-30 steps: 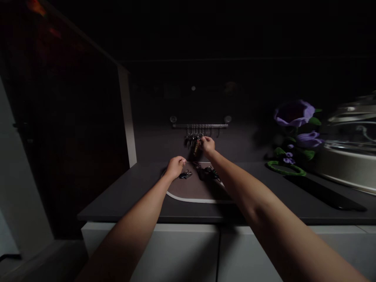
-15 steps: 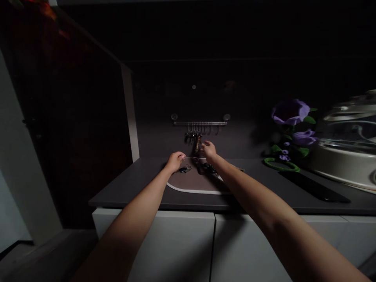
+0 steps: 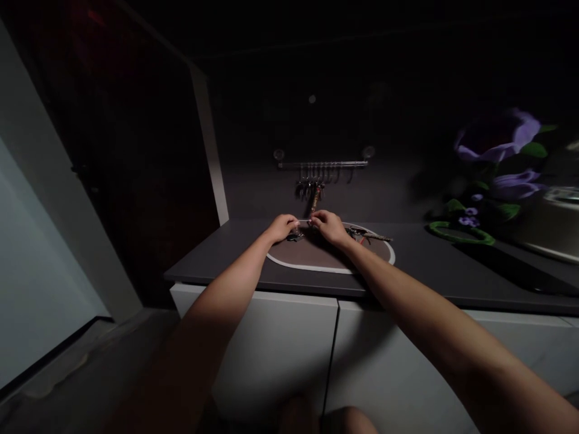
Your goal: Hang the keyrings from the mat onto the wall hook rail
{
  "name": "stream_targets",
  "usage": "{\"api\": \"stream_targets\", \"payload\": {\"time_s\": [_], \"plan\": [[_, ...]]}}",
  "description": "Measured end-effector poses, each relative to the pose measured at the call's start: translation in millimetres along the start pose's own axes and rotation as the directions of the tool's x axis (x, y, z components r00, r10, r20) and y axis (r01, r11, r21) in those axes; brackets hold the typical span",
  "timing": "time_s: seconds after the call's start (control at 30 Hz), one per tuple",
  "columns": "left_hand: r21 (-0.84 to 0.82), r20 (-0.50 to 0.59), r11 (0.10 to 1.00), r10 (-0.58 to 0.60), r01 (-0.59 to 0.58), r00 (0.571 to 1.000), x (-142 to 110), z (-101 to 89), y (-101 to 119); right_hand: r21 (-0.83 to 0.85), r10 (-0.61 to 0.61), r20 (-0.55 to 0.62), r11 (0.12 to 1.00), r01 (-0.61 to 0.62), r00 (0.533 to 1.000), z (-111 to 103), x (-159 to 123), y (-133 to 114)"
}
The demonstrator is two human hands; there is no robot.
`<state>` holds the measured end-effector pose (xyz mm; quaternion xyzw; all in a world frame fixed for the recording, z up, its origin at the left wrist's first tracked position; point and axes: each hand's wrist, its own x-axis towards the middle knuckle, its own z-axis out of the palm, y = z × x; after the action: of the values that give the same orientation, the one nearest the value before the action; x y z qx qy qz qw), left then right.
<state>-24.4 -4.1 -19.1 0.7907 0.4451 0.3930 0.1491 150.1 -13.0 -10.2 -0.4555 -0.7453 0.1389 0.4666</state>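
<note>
Side by side, both my hands are low over a brown oval mat with a white rim on the dark counter. My left hand has its fingers drawn together just above a small bunch of keys; whether they grip its ring is too dark to tell. Fingertips pressed together, my right hand is over the mat's back part, and what it pinches is hidden. Just behind it, an orange patterned strap hangs among several keys on a hook rail on the wall.
More keys and a dark cord lie on the mat right of my right hand. Purple flowers with a green ring base stand further right, beside a pale rounded appliance. White cabinet doors are below the counter.
My right hand has come down from beside the hanging strap to the mat, closer to my left hand. My left hand's fingertips are nearer the small key bunch. The view has tilted down and shifted left.
</note>
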Motion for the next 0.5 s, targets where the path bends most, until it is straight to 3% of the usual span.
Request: {"api": "stream_targets", "payload": {"time_s": [0.1,0.3,0.5], "plan": [[0.018,0.024,1.0,0.0,-0.001,1.0,-0.4,-0.6,-1.0,-0.196,-0.092,0.102,0.974,0.111,0.99,-0.3,-3.4,1.2],[0.056,0.041,0.998,0.014,-0.016,0.999,-1.6,1.0,2.5,-0.274,-0.097,0.173,0.951,0.143,0.98,3.0,-1.9,4.0],[0.224,0.092,0.955,0.179,-0.196,0.98,-2.8,1.9,6.3,-0.35,-0.077,0.195,0.926,0.143,0.978,3.3,0.0,6.0]]}}
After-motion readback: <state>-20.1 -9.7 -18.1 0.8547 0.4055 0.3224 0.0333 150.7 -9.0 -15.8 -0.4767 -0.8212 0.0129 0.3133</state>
